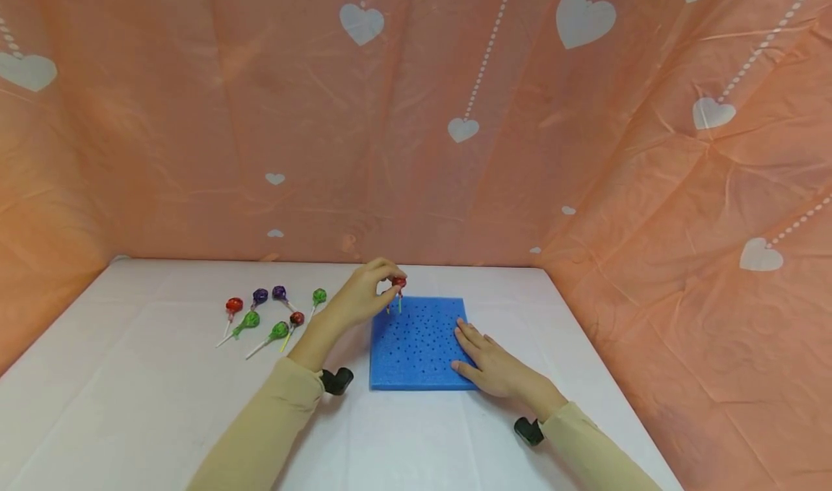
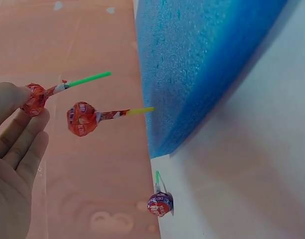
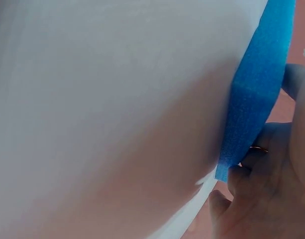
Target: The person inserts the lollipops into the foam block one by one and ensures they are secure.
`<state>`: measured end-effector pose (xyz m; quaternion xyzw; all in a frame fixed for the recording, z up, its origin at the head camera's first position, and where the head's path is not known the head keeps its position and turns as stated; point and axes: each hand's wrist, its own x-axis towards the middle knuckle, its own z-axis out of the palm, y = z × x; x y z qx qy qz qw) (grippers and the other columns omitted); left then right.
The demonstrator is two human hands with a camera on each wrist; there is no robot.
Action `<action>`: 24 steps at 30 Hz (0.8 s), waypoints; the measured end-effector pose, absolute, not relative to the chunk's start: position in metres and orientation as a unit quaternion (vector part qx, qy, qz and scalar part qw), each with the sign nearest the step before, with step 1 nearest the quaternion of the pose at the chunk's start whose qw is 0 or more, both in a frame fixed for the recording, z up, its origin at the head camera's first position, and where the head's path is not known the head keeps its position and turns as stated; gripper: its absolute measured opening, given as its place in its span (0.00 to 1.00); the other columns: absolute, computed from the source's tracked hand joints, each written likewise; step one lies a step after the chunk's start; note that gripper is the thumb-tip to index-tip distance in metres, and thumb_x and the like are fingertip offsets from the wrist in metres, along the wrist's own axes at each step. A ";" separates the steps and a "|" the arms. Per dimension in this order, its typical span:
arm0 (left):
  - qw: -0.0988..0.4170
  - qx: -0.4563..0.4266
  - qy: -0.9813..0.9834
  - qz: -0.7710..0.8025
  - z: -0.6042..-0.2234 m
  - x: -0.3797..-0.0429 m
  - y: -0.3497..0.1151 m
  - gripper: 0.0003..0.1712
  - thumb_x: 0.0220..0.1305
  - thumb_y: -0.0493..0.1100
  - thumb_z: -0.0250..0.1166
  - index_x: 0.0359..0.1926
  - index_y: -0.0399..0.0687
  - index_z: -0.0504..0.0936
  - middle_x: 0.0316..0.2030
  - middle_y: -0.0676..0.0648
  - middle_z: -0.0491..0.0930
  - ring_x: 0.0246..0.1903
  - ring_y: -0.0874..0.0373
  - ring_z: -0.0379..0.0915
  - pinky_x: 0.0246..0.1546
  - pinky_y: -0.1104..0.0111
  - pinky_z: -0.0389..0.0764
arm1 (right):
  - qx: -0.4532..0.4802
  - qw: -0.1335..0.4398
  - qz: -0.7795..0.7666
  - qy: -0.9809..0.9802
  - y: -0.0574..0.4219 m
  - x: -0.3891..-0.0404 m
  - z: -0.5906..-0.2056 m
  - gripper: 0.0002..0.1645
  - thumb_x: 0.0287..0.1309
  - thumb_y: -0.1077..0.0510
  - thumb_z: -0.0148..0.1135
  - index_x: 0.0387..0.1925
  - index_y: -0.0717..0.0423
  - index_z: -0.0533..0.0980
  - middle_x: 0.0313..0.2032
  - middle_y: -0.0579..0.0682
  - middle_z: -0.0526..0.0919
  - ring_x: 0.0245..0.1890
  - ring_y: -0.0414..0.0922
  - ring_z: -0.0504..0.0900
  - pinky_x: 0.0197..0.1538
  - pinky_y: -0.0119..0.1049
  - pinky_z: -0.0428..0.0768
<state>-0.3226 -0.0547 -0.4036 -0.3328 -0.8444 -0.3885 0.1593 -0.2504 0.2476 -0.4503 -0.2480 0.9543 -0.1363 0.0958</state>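
- The left hand [image 1: 360, 296] pinches a red-wrapped lollipop [image 2: 34, 99] by its head, between thumb and fingers, with the green stick pointing down.
- That lollipop is above the far left corner of the blue foam block [image 1: 416, 354], and its stick tip stops short of the surface (the left wrist view shows the gap).
- Just beside it, a yellow-stick lollipop [image 2: 82, 119] stands head up, its stick end at the foam.
- The right hand [image 1: 497, 368] lies with fingers extended over the right edge of the block, resting on it.
- The block lies flat on the white tabletop [image 1: 130, 397], its upper face dotted with small dark holes.
- Loose on the table to the left are a red lollipop [image 1: 234, 305], two purple ones, three green ones and a dark red one [image 1: 296, 319] with a yellow stick.
- Both arms wear beige sleeves [image 1: 260, 419], a black device [image 1: 338, 381] at each wrist.
- Behind hangs an orange backdrop [image 1: 403, 209] with white hearts.
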 end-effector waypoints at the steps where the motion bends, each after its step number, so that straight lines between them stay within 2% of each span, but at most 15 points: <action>1: 0.157 -0.334 -0.845 -0.388 -0.404 -0.324 -0.054 0.13 0.68 0.32 0.68 0.52 0.39 0.86 0.49 0.43 0.81 0.49 0.49 0.81 0.53 0.56 0.84 | -0.248 0.097 -0.137 0.954 0.247 -0.250 -0.450 0.44 0.79 0.40 0.49 0.81 0.62 0.51 0.83 0.56 0.43 0.82 0.56 0.45 0.80 0.57 0.49; 11: 0.129 -0.339 -0.852 -0.378 -0.408 -0.336 -0.047 0.11 0.68 0.31 0.68 0.50 0.37 0.86 0.47 0.42 0.80 0.49 0.48 0.80 0.53 0.51 0.85 | -0.246 0.094 -0.138 0.955 0.248 -0.249 -0.451 0.45 0.79 0.39 0.48 0.81 0.61 0.50 0.83 0.56 0.43 0.82 0.56 0.45 0.80 0.56 0.50; 24: 0.112 -0.333 -0.867 -0.352 -0.413 -0.339 -0.045 0.11 0.67 0.32 0.69 0.50 0.39 0.87 0.46 0.43 0.80 0.48 0.49 0.81 0.49 0.58 0.86 | -0.246 0.096 -0.138 0.955 0.248 -0.249 -0.450 0.44 0.79 0.40 0.48 0.81 0.62 0.50 0.83 0.56 0.43 0.82 0.57 0.45 0.80 0.57 0.50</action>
